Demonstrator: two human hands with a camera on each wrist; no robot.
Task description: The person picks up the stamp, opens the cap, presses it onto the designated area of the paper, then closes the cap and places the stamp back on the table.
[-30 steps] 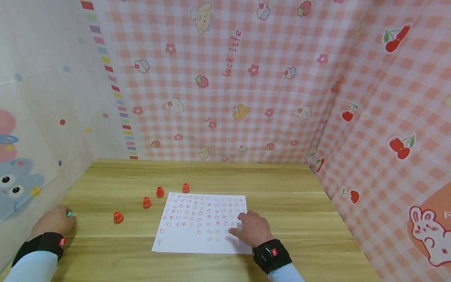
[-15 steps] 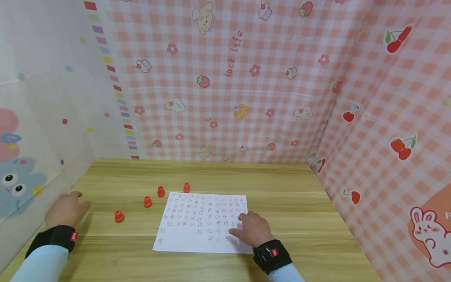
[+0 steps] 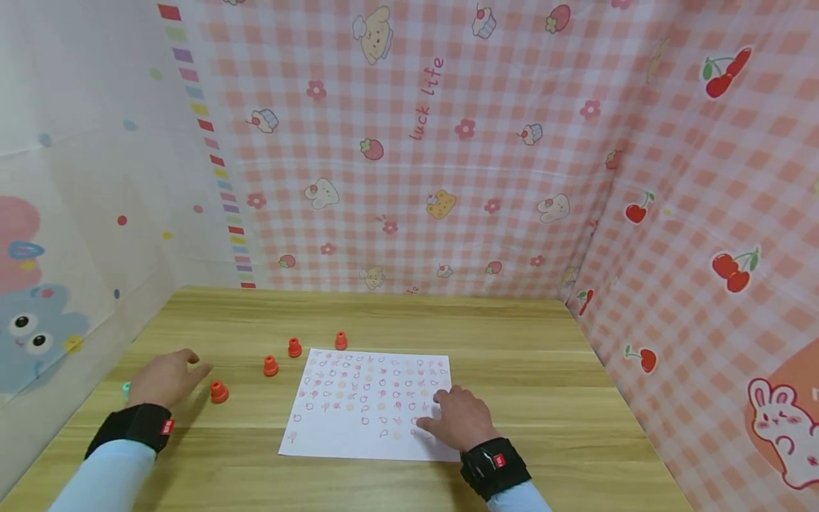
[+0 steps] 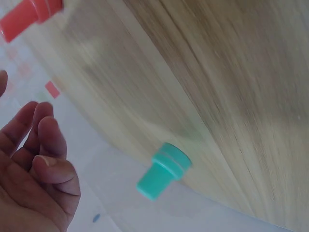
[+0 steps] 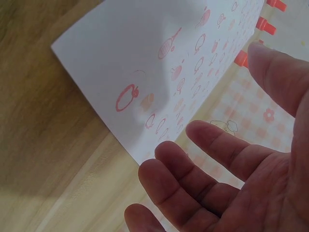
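Observation:
In the head view my left hand point(image 3: 165, 380) hovers over the left part of the table, fingers loosely bent and holding nothing. Just right of its fingertips stands the nearest red stamp point(image 3: 220, 392). A teal stamp point(image 4: 165, 170) is upright on the wood behind that hand, mostly covered by it in the head view. My right hand point(image 3: 462, 418) is at the right edge of a white sheet of paper point(image 3: 329, 434), fingers spread, gripping nothing. Rows of small red, pink and orange stamped pictures cover much of the sheet; its lower left is mostly plain.
Farther along, more red stamps stand in a slanting row: one point(image 3: 271, 366), another point(image 3: 294, 348), and a third point(image 3: 341, 341) behind the paper's back edge. Patterned cloth point(image 3: 397, 178) encloses the wooden table point(image 3: 544, 370) at the back and both sides.
A second ago my left hand was at the far left with the teal stamp at its fingers. It has left that stamp and moved right, close to the nearest red one. My right hand stays put.

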